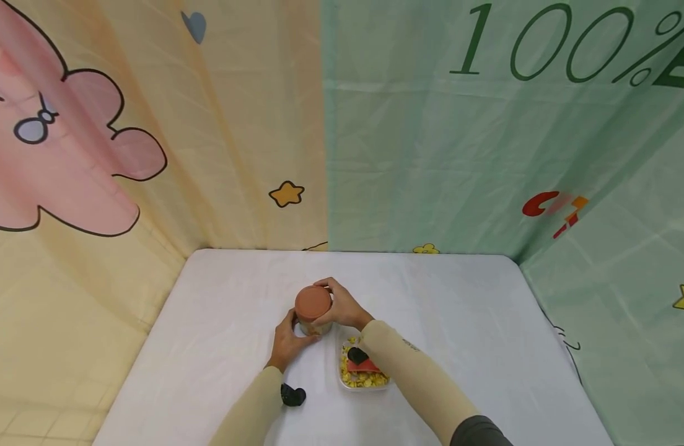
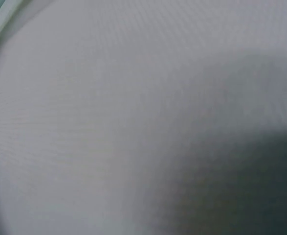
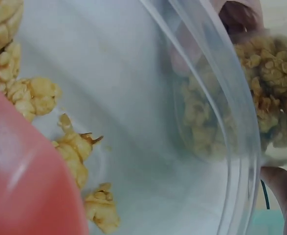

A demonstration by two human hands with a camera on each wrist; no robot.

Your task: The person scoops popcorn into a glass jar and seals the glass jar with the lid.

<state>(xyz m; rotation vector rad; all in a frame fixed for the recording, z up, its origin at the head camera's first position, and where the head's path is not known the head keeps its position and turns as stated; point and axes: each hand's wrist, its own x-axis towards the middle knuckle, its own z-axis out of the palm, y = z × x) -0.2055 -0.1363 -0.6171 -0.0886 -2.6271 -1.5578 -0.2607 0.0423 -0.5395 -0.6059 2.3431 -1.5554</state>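
Note:
A clear jar of popcorn with a round terracotta-coloured lid stands at mid table in the head view. My left hand holds the jar's lower left side, thumb across the near side. From the right, my right hand grips the lid at its edge, thumb in front and fingers behind. Just below my right forearm is a clear plastic tub with loose popcorn and a smooth red plastic piece in it. The right wrist view looks through the tub's wall toward the jar.
A white cloth covers the table. Printed curtains hang along its back and sides. Small black wrist cameras sit at my left wrist and over the tub. The left wrist view is mostly blurred white cloth.

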